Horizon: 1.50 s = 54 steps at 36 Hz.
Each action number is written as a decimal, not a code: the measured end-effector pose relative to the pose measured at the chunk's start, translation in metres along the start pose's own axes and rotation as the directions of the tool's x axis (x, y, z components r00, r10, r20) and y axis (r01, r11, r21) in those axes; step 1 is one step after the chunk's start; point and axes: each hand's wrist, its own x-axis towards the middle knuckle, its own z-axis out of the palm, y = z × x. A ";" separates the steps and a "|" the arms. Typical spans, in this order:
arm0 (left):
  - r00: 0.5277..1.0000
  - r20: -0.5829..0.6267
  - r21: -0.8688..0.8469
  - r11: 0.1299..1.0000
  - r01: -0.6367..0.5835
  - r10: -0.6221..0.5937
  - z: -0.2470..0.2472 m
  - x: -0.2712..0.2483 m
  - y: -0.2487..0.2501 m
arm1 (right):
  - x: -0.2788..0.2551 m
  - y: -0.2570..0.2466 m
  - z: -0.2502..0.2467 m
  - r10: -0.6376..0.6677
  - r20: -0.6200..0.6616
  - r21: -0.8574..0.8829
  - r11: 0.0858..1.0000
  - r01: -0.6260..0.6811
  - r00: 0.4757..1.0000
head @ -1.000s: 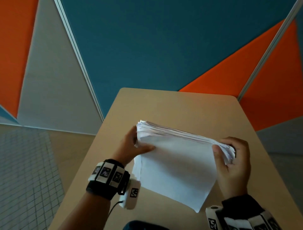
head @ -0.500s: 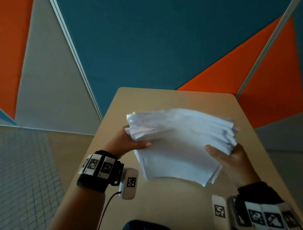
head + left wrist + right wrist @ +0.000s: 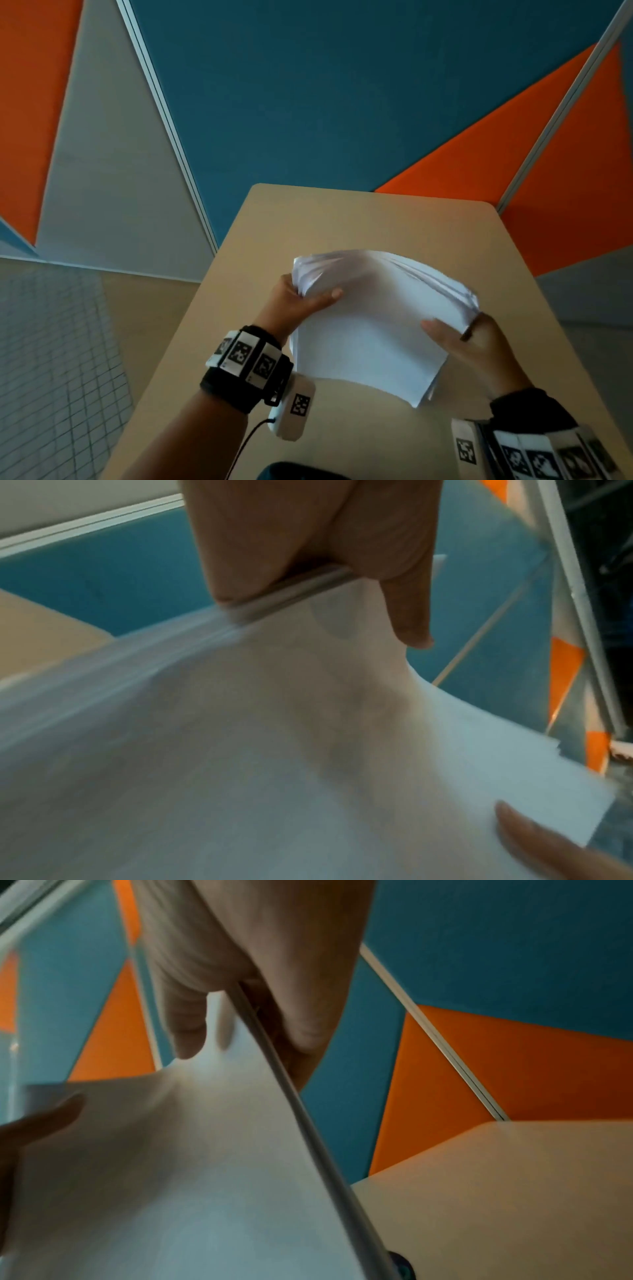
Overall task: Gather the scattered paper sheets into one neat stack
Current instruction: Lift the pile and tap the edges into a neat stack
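Note:
A thick stack of white paper sheets (image 3: 370,322) is held above the tan table (image 3: 376,219), tilted with its near corner low. My left hand (image 3: 301,301) pinches the stack's left edge, thumb on top. My right hand (image 3: 469,339) grips the right edge, thumb across the top sheet. In the left wrist view the left hand (image 3: 318,561) clamps the paper edge (image 3: 240,723) between thumb and fingers. The right hand (image 3: 240,988) does the same on the sheets (image 3: 188,1164) in the right wrist view. The far edges fan out unevenly.
Blue, orange and grey wall panels (image 3: 308,85) stand behind the table. A tiled floor (image 3: 51,359) lies to the left of the table. A dark object (image 3: 294,471) shows at the table's near edge.
The stack has swung from upright on its edge to lying flatter, its top edge tipped away from me. Both hands kept their grip and the right hand dropped lower.

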 end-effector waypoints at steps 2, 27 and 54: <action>0.999 -0.042 0.006 1.000 -0.001 0.001 0.003 0.000 -0.004 | 0.000 0.003 0.003 -0.006 -0.036 -0.040 0.999 0.005 0.999; 0.871 -0.449 -0.116 0.953 -0.279 0.200 0.025 0.009 0.018 | 0.000 -0.021 0.020 -0.620 -0.068 -0.540 0.682 0.494 0.782; 0.989 0.136 0.173 0.982 -0.076 0.053 -0.017 0.012 -0.024 | 0.001 0.000 -0.003 -0.095 0.160 -0.015 0.995 0.099 0.983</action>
